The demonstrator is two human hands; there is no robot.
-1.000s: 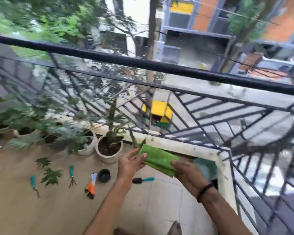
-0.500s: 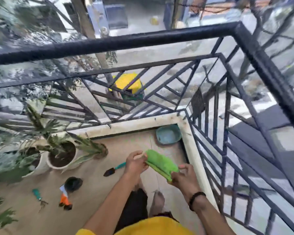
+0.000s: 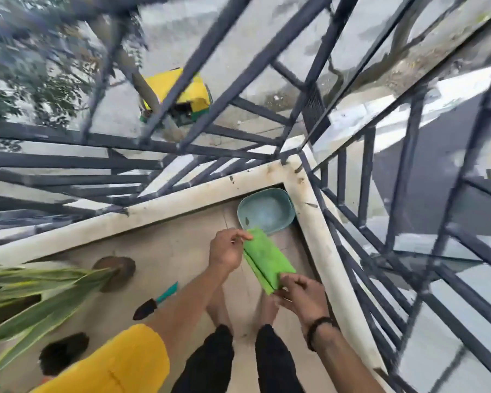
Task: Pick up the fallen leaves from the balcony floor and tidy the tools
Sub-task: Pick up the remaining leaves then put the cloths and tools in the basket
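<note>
Green cloth (image 3: 267, 260) — bright, folded into a long flat strip with a crease along its near edge — is held above the balcony floor (image 3: 167, 251), just before the teal basin (image 3: 267, 209) in the corner. The left hand (image 3: 228, 251) pinches its far end; the right hand (image 3: 301, 296) pinches the near end. A teal-handled trowel (image 3: 155, 300) lies on the floor — beside a striped-leaf plant (image 3: 34, 293).

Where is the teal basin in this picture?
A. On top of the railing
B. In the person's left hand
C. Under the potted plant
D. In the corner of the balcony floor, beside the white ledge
D: the basin sits on the floor in the corner, beside the ledge, beyond the green cloth.
</note>
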